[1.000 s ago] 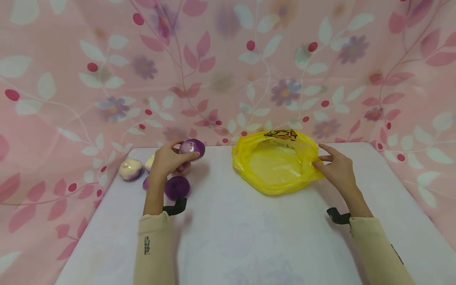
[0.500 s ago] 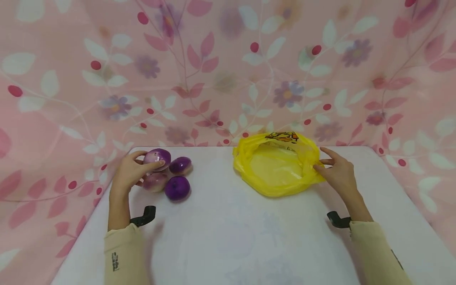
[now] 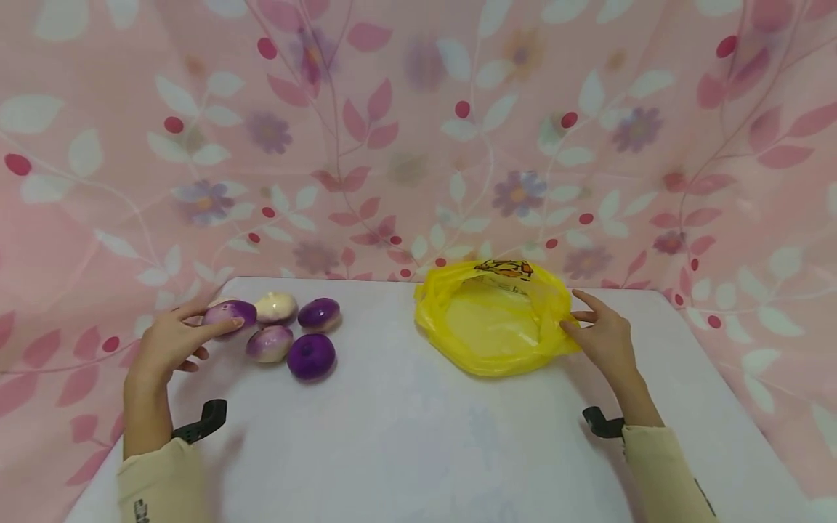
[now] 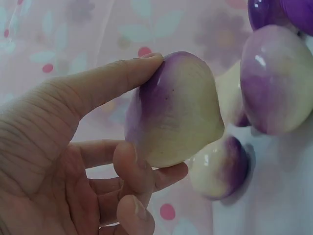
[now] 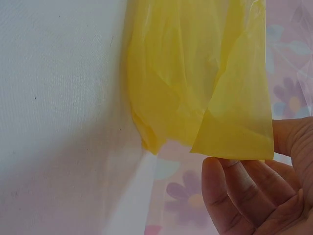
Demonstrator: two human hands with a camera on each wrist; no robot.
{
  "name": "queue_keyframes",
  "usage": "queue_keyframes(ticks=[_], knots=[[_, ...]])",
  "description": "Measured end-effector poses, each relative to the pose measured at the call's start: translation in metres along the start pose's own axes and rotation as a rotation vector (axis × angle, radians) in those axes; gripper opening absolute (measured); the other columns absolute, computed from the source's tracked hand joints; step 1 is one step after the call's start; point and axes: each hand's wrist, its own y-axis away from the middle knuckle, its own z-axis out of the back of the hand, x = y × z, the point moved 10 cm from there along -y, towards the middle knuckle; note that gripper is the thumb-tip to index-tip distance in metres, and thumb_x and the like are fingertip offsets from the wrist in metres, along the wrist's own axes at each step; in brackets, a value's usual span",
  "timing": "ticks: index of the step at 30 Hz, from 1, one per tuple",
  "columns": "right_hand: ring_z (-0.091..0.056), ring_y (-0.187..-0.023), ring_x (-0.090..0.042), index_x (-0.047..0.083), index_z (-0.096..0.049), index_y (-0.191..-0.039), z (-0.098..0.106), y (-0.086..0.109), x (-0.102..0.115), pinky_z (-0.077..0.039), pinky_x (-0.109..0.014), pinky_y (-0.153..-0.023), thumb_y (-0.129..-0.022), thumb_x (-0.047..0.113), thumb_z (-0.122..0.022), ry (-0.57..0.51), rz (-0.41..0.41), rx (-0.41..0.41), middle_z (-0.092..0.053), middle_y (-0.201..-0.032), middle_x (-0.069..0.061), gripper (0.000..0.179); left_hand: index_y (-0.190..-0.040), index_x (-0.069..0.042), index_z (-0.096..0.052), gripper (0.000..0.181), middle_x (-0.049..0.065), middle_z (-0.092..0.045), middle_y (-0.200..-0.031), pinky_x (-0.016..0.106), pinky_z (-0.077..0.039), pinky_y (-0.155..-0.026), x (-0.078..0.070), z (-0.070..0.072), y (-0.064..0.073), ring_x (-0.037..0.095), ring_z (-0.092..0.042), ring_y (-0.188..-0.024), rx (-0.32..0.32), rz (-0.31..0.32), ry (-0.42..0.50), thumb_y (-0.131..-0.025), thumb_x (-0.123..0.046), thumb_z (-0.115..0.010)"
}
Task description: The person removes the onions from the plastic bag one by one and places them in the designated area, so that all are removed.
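In the head view my left hand (image 3: 171, 343) pinches a glossy purple-and-white turnip (image 3: 230, 317) above the table's left side. The left wrist view shows the thumb on one side of that turnip (image 4: 178, 110) and fingers underneath. Just right of it, several more turnips (image 3: 312, 357) sit grouped together, purple to cream in colour. My right hand (image 3: 604, 338) pinches the right edge of a yellow plastic bag (image 3: 434, 338), whose wide mouth faces up. In the right wrist view the bag's edge (image 5: 237, 129) lies between thumb and fingers.
A white-covered table (image 3: 392, 450) carries everything. Behind it and along both sides hangs a pink floral cloth (image 3: 405, 167). A dark wrist mount (image 3: 203, 421) juts from the left wrist, and another mount (image 3: 603, 423) from the right.
My left hand has moved left with the turnip, from beyond the group's right side to its left end, and lower. My right hand keeps its hold on the bag. The view has tilted slightly.
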Motion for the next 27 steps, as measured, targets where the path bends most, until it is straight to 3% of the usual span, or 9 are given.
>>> queue_keyframes(ticks=[6, 11, 19, 27], knots=[[-0.068, -0.091, -0.041, 0.007, -0.049, -0.144, 0.006, -0.004, 0.003, -0.058, -0.029, -0.061, -0.088, 0.019, -0.076, 0.010, 0.045, -0.018, -0.071, -0.105, -0.022, 0.064, -0.146, -0.003, -0.041, 0.086, 0.020, -0.057, -0.116, 0.040, -0.056, -0.063, 0.026, -0.002, 0.004, 0.030, -0.064, -0.082, 0.092, 0.081, -0.018, -0.087, -0.061, -0.064], [-0.067, -0.094, -0.042, 0.007, -0.049, -0.145, 0.013, -0.008, 0.002, -0.058, -0.031, -0.063, -0.088, 0.020, -0.075, 0.031, 0.045, -0.019, -0.071, -0.106, -0.021, 0.063, -0.139, 0.002, -0.046, 0.084, 0.014, -0.061, -0.110, 0.042, -0.056, -0.065, 0.043, -0.013, 0.007, 0.028, -0.064, -0.083, 0.121, 0.142, 0.008, -0.087, -0.061, -0.065], [-0.066, -0.096, -0.044, 0.007, -0.048, -0.145, 0.018, -0.007, 0.001, -0.059, -0.036, -0.066, -0.089, 0.022, -0.074, 0.040, 0.052, -0.012, -0.070, -0.107, -0.023, 0.064, -0.138, 0.005, -0.044, 0.087, 0.016, -0.062, -0.102, 0.039, -0.054, -0.063, 0.052, -0.028, -0.001, 0.025, -0.061, -0.081, 0.159, 0.166, -0.022, -0.086, -0.062, -0.065], [-0.065, -0.098, -0.044, 0.009, -0.046, -0.147, 0.017, -0.009, 0.003, -0.059, -0.041, -0.069, -0.090, 0.022, -0.072, 0.036, 0.021, 0.002, -0.069, -0.109, -0.023, 0.064, -0.139, 0.009, -0.038, 0.089, 0.017, -0.061, -0.103, 0.038, -0.054, -0.064, 0.054, -0.029, 0.003, 0.024, -0.062, -0.081, 0.210, 0.189, -0.038, -0.090, -0.061, -0.060]])
